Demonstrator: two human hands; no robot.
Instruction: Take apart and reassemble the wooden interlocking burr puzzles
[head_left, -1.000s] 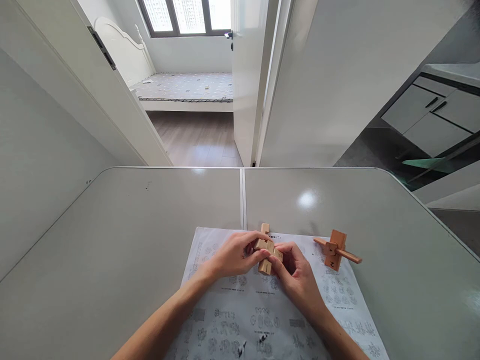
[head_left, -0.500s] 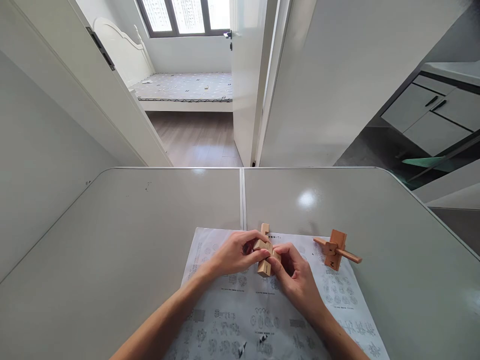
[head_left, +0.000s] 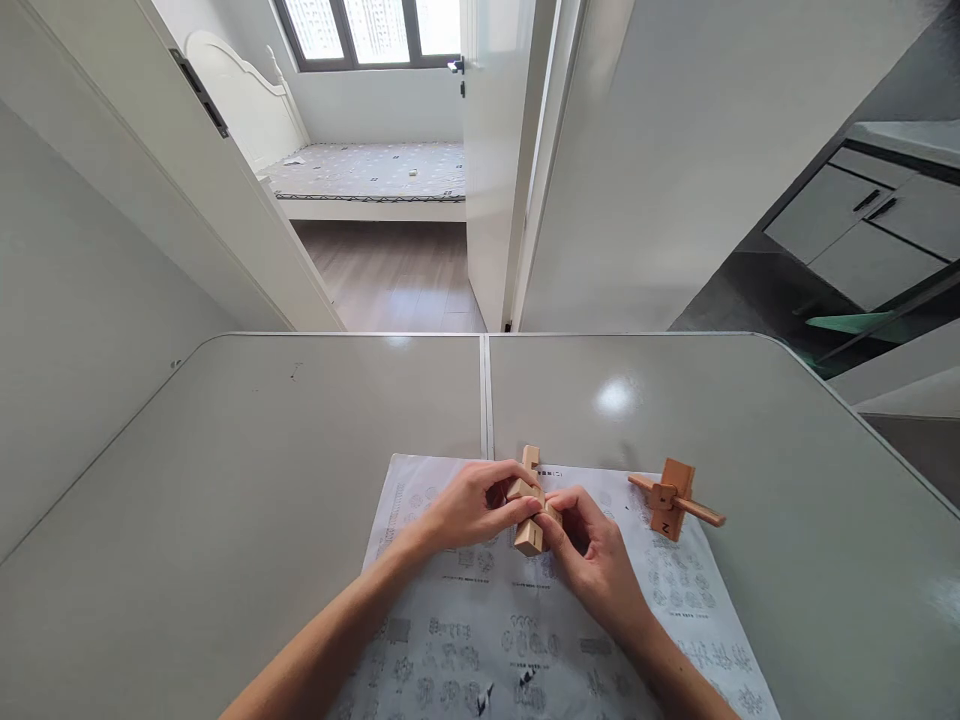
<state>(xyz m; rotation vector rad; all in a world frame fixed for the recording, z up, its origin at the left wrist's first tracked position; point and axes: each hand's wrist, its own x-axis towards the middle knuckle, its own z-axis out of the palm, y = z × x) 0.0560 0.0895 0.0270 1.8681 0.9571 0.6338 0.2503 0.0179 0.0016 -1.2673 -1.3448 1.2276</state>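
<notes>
A pale wooden interlocking puzzle [head_left: 530, 500] made of crossed bars is held just above a printed sheet [head_left: 540, 630]. My left hand [head_left: 469, 505] pinches its left side, fingers closed round a bar. From the right, my right hand [head_left: 589, 550] grips the same puzzle with thumb and fingertips closed on it. A second, darker wooden puzzle [head_left: 673, 497], a flat block with a rod through it, stands on the sheet's right edge, a short way right of my right hand.
The sheet lies on a grey table [head_left: 262, 450] with a seam [head_left: 484, 395] down its middle. Beyond the far edge a white door [head_left: 495, 150] opens onto a bedroom with a bed [head_left: 375, 175]. Grey cabinets [head_left: 870, 225] stand at the right.
The pale puzzle has turned slightly in my fingers, and my right hand has shifted a little on it. The darker puzzle has not moved.
</notes>
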